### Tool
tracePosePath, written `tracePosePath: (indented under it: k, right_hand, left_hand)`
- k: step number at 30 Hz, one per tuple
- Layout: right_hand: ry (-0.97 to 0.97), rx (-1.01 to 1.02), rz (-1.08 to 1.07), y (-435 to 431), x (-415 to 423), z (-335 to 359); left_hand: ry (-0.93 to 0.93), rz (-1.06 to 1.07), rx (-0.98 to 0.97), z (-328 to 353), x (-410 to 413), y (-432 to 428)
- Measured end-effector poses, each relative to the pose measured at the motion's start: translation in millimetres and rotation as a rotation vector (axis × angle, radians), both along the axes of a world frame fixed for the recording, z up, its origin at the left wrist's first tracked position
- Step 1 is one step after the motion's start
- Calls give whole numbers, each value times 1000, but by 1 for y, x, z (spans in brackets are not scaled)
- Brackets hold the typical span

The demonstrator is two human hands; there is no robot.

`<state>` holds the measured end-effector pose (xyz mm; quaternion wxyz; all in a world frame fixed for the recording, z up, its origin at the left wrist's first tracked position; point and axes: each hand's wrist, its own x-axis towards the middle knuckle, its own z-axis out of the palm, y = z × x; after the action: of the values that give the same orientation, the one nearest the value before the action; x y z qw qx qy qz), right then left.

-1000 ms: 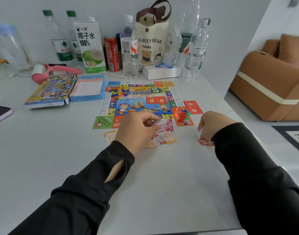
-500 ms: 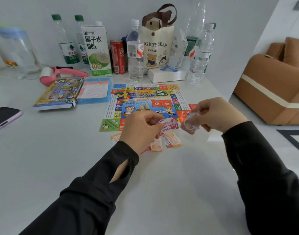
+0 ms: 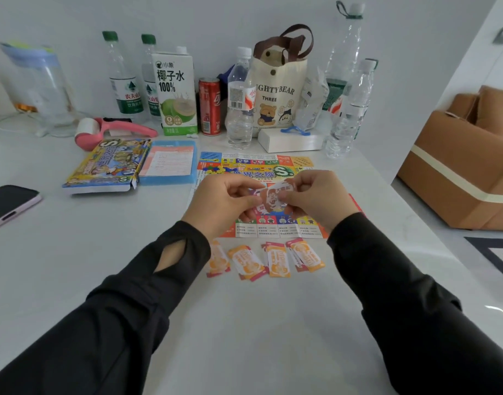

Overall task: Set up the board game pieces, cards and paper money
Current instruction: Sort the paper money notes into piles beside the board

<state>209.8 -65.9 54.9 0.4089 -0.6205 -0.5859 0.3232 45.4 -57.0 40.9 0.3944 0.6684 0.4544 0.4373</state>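
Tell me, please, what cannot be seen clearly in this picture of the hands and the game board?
- Head view: printed paper, pinched by left hand and right hand: blurred, fingers cover it, sheet count unclear.
- Game board middle: hidden behind both hands.
- Board's text: too small.
- Phone: cut off by left edge.

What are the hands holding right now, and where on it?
A small stack of cards: left hand pinches its left end, right hand its right end.
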Motion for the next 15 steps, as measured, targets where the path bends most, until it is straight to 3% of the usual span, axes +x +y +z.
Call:
tracePosePath:
  k: [4,11,15]
  right_hand:
    - [-145,37,-5,14,-11,-11]
    - [-562,137,54,20,-24,-30]
    - [-669,157,58,17,-23,-29]
  left_hand:
    - [73,-12,-12,-7,-10,16]
    - [166,34,43,-22,-10,23]
    - [332,67,117,-28,-9,23]
